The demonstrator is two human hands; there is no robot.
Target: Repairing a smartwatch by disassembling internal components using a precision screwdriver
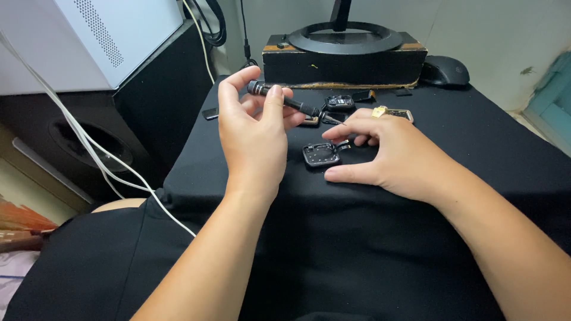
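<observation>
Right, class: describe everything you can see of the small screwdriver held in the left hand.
The screwdriver is slim, with a dark, apparently metal handle, a ribbed grip near its end and a thin shaft. It lies nearly level, tip pointing right. The left hand holds it raised above the black cloth, thumb and fingers around the handle.

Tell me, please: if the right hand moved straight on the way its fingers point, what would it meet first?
The right hand points left; its fingers already touch the small black square case. Beyond that, probably the left hand holding the screwdriver, though depth is unclear.
</observation>
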